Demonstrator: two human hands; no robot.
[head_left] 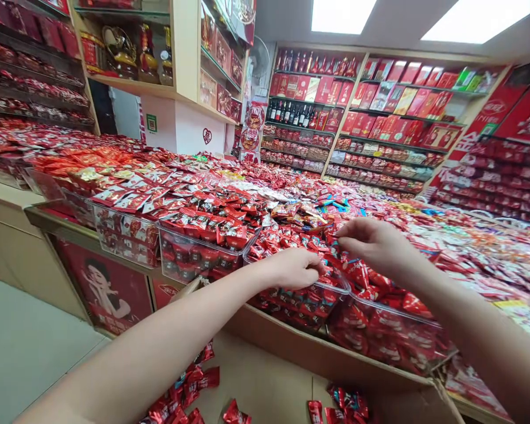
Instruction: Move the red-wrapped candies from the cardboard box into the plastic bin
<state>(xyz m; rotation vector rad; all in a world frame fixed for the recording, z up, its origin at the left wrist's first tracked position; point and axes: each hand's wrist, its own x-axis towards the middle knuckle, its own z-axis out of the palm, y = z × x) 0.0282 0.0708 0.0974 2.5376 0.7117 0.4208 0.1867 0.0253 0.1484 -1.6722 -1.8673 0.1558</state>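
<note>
Over a clear plastic bin (291,303) of small red wrapped candies, my left hand (298,268) rests with its fingers curled down; what lies between the fingertips is too small to make out. My right hand (364,241) is just to its right and a little farther back, thumb and fingers pinched at the edge of the red candies (357,274). Below both forearms is an open cardboard box (335,353) with loose red candies (203,380) on its bottom.
More clear bins of candies (198,253) stand to the left and on the right along the counter edge. Heaped packets (136,188) cover the long display. Shelves of red boxes and bottles (393,123) line the back wall.
</note>
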